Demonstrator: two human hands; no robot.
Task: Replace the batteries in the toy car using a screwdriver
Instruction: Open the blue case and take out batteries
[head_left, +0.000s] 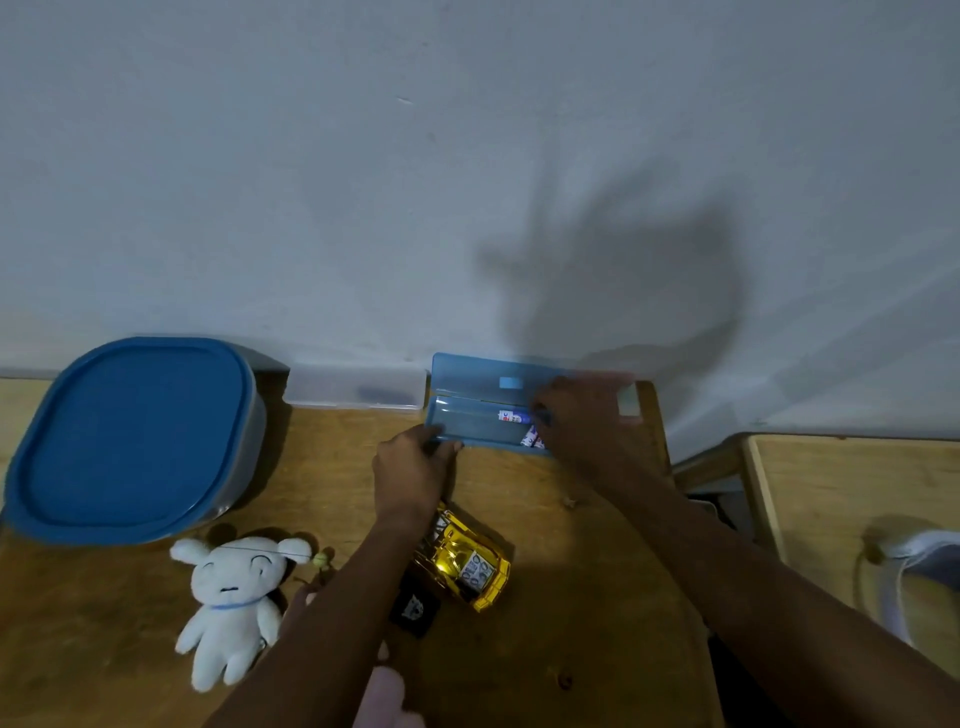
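Note:
A shiny yellow toy car (467, 566) lies on the wooden table (545, 519), partly under my left forearm. At the back against the wall stands an open translucent blue case (483, 410) with its lid up and batteries (514, 417) inside. My left hand (413, 467) grips the case's front left corner. My right hand (582, 421) reaches into the case's right half, fingers over the batteries; whether it holds one is hidden and blurred. A small black cover piece (414, 608) lies beside the car. I see no screwdriver.
A big blue-lidded container (135, 436) sits at the back left. A clear plastic box (356, 387) stands by the wall. A white plush toy (234, 597) lies at front left. Right of a gap is another wooden surface (852, 493) with a grey strap (919, 561).

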